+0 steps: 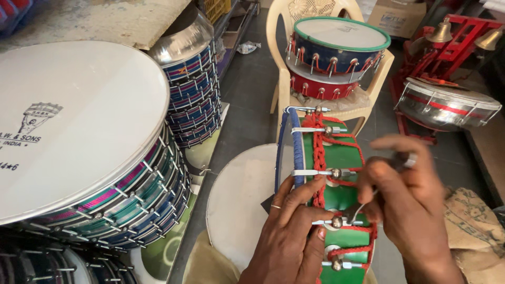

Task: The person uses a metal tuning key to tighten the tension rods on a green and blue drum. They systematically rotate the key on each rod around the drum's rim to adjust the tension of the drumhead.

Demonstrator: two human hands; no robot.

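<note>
At bottom centre, left hand [292, 236] rests on the green drum [336, 210], fingers spread over its blue rim and a metal lug, a ring on one finger. Right hand [407, 205] closed round a small wrench [353, 213], its head at a nut on the lug. Drum stands on edge, red rope laced along its shell, five lugs in view.

Just left of it a white drumhead [236, 205] lies flat on the floor. Far left, a stack of wide drums [89, 152], top skin white with a black printed emblem and lettering at its left edge. Behind, a second stack of narrower drums [197, 94].

Top centre, a cream plastic chair [281, 63] carries two drums, blue over red. Right, one steel drum [447, 105] by a red stand with two brass bells. Top right, a cardboard box [394, 18] with blue print. Lower right, a printed sack [473, 221].
</note>
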